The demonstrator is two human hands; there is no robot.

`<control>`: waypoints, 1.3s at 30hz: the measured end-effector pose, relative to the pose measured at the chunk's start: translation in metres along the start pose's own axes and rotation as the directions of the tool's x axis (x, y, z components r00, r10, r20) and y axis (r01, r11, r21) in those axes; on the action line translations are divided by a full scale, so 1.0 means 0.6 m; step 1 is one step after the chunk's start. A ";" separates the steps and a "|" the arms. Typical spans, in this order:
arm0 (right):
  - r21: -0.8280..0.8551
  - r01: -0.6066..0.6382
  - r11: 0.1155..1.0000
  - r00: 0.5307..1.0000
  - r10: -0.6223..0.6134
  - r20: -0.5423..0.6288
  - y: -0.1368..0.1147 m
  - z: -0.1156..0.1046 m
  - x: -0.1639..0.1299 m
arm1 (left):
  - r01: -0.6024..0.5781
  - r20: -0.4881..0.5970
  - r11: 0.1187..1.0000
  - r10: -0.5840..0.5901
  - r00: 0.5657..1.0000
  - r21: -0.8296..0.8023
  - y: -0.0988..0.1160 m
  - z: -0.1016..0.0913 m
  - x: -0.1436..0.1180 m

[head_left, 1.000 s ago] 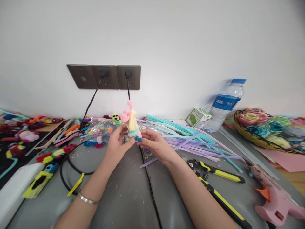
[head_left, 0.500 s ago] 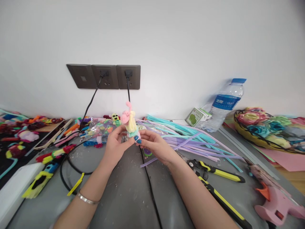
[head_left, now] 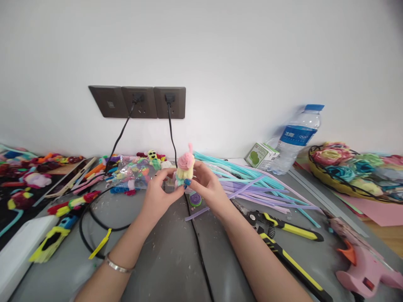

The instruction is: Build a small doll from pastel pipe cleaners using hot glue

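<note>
Between both hands, above the grey table, I hold a small fuzzy pipe-cleaner figure (head_left: 185,164). Its top is a pink swirl with a thin pink tip, its middle is pale yellow and its lower part is mint green. My left hand (head_left: 162,191) pinches the lower left side with thumb and fingers. My right hand (head_left: 206,188) grips the right side, its blue-nailed thumb across the front. The base is mostly covered by the fingers. Just below the hands, a purple and green disc (head_left: 195,199) lies on the table.
Loose pipe cleaners (head_left: 252,184) in turquoise, lilac and pink spread behind the right hand. Yellow-black pliers (head_left: 283,228) and a pink glue gun (head_left: 359,268) lie to the right. A water bottle (head_left: 297,140) leans on the wall. A black cable (head_left: 198,247) crosses the table; colourful figures (head_left: 72,201) lie left.
The figure has moved right and slightly lower. It has been turned more upright, so its pink swirl now faces me. Both hands still hold it.
</note>
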State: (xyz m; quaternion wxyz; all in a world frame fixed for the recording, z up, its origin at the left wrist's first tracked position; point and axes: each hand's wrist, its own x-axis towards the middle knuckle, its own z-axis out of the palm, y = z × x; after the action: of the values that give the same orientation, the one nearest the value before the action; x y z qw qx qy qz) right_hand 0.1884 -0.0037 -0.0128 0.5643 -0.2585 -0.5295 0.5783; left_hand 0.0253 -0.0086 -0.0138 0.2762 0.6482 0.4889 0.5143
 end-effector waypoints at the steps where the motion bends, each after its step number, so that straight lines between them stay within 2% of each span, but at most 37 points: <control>1: -0.003 0.018 1.000 1.000 -0.018 -0.012 0.001 0.000 0.001 | -0.038 0.005 0.998 0.038 0.999 0.043 0.000 0.001 -0.001; 4: -0.020 0.016 1.000 0.998 -0.017 -0.063 0.006 -0.003 0.003 | -0.144 0.028 0.979 0.142 0.990 0.142 -0.004 0.004 -0.004; 7: -0.012 -0.036 0.999 0.992 0.034 -0.120 0.010 -0.006 0.004 | -0.218 0.041 0.950 0.214 0.976 0.225 -0.005 0.003 -0.006; 11: 0.182 -0.069 0.981 0.974 0.105 -0.199 0.004 -0.009 0.006 | -0.298 0.071 0.910 0.290 0.954 0.287 0.001 0.001 -0.010; 14: 0.318 -0.110 0.942 0.967 0.176 -0.186 -0.008 -0.010 0.007 | -0.334 0.098 0.900 0.320 0.942 0.280 0.006 0.001 -0.014; 17: 0.343 -0.139 0.929 0.972 0.195 -0.134 -0.017 -0.010 0.007 | -0.372 0.105 0.897 0.357 0.928 0.237 0.007 -0.001 -0.016; 20: 0.348 -0.163 0.923 0.970 0.215 -0.115 -0.019 -0.009 0.006 | -0.377 0.085 0.897 0.368 0.926 0.231 0.007 0.000 -0.016; 25: 0.351 -0.193 0.916 0.952 0.262 -0.160 -0.010 -0.011 0.006 | -0.338 0.102 0.891 0.322 0.941 0.302 0.008 0.006 -0.017; 30: 0.328 -0.184 0.927 0.958 0.244 -0.153 0.001 -0.006 0.004 | -0.273 0.077 0.906 0.263 0.962 0.324 0.004 0.014 -0.016; 39: 0.261 -0.166 0.951 0.977 0.194 -0.087 0.001 -0.001 0.001 | -0.278 -0.014 0.910 0.296 0.955 0.307 -0.002 0.017 -0.013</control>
State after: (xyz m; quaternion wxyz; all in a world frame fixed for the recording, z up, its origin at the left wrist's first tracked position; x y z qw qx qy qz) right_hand 0.1882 -0.0027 -0.0134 0.5660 -0.2638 -0.3938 0.6745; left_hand 0.0347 -0.0140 -0.0214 0.0805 0.7316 0.4691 0.4880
